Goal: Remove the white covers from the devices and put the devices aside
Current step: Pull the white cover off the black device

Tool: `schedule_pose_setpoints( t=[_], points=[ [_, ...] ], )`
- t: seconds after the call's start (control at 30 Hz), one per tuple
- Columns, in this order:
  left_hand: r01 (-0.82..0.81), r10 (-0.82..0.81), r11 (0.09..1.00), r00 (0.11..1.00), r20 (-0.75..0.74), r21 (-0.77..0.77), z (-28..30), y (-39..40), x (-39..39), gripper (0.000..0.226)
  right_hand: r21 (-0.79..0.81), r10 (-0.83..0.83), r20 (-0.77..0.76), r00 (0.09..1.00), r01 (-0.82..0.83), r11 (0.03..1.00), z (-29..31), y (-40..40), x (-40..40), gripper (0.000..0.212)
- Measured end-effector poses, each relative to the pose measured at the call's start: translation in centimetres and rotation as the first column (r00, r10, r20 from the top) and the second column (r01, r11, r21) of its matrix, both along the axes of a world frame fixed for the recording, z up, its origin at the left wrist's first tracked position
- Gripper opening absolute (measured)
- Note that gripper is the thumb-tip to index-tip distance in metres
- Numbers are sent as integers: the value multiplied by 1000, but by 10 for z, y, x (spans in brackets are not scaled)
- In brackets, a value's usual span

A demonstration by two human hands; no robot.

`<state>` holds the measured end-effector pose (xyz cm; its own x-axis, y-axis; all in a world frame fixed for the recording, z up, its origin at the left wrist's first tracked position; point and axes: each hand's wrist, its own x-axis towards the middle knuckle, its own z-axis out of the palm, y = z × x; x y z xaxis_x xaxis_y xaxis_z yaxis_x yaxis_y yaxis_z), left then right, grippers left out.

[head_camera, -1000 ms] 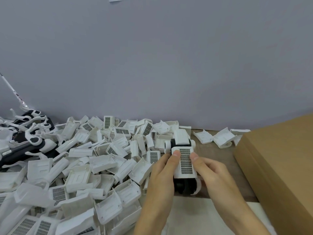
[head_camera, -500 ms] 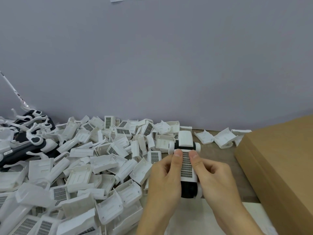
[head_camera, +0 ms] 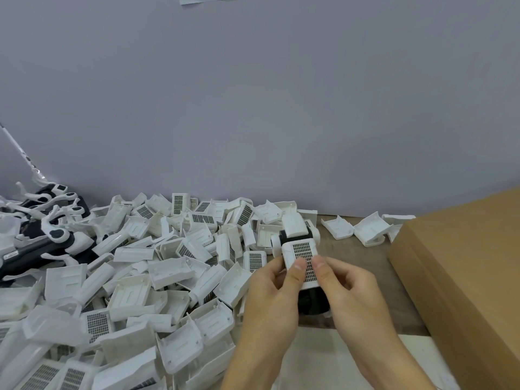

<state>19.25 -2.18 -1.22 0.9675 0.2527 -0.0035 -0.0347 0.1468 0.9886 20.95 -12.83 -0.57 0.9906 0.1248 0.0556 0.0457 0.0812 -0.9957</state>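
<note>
A: Both hands, left hand [head_camera: 274,288] and right hand [head_camera: 347,285], grip clamped on the white cover [head_camera: 301,253] of the device [head_camera: 295,235], just beside the cardboard box [head_camera: 464,263].

B: Thumbs may slip; the cover could fly into the pile of covers [head_camera: 140,277].

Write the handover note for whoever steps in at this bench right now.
Left hand and right hand: both grip the device, thumbs pressing on its white cover, which is still on.
Done: a big pile of removed covers fills the table's left; a few more lie by the cardboard box. Stripped devices sit far left.
Left: get this cover off, then set the device aside.
</note>
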Motion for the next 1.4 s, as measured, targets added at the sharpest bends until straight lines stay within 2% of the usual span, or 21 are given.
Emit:
schedule_pose_setpoints(
  t=[0.17, 0.3, 0.4, 0.53, 0.6, 0.7, 0.8, 0.87, 0.93, 1.03, 1.1, 1.13, 1.2, 1.3, 1.37, 1.4],
  points=[
    [-19, 12, 978, 999, -32, -208, 3, 1, 2, 20, 104, 71, -54, 996, -65, 992, 3, 0, -1, 24],
    [63, -63, 991, 998, 1, -115, 0, 1, 1, 21, 81, 37, -6, 999, -36, 996, -1, -3, 1, 26],
    [16, -15, 1000, 1000, 19, -23, -2, 0, 0, 24, 60, -87, 58, 995, 84, 995, -4, -1, 4, 14],
    [-19, 23, 998, 998, 57, -58, 2, -2, -2, 29, -92, -200, 220, 955, 224, 970, -10, 0, 6, 4],
    [8, -3, 987, 1000, 28, -160, 2, -2, -1, 41, -186, -129, 273, 953, 184, 965, -12, -2, 5, 14],
    [121, -125, 934, 992, 10, -335, 3, 0, 0, 45, -283, 26, 265, 964, 53, 958, -16, -1, 4, 47],
    [218, -221, 905, 975, 36, -365, 4, 0, -1, 42, -334, 1, 295, 955, 102, 937, -20, -1, 6, 55],
    [187, -191, 921, 981, 24, -341, 2, 0, 0, 35, -280, -90, 325, 941, 187, 942, -21, -4, 8, 50],
    [124, -124, 960, 992, 14, -252, 1, 1, 1, 26, -182, -175, 330, 928, 244, 953, -20, -7, 9, 42],
    [-48, 46, 998, 998, 41, 42, 1, 2, -1, 34, -75, -261, 304, 916, 296, 952, -17, -10, 10, 29],
    [-208, 194, 952, 977, 85, 222, 4, 2, -3, 41, -38, -281, 284, 917, 303, 952, -15, -11, 10, 24],
    [-286, 263, 924, 957, 122, 254, 4, 3, -3, 51, -17, -290, 273, 917, 306, 952, -15, -11, 10, 22],
    [-448, 405, 867, 889, 214, 218, 6, 6, -5, 64, 28, -309, 242, 920, 311, 950, -14, -14, 11, 15],
    [-577, 530, 809, 796, 292, 107, 4, 14, -3, 42, 119, -295, 132, 946, 281, 952, -12, -21, 13, 9],
    [-484, 458, 875, 843, 283, 25, 4, 14, -2, 18, 159, -252, 73, 965, 238, 958, -12, -23, 13, 14],
    [-379, 369, 925, 895, 249, -8, 5, 13, -2, 24, 179, -225, 57, 973, 212, 961, -12, -23, 13, 21]
  ],
)
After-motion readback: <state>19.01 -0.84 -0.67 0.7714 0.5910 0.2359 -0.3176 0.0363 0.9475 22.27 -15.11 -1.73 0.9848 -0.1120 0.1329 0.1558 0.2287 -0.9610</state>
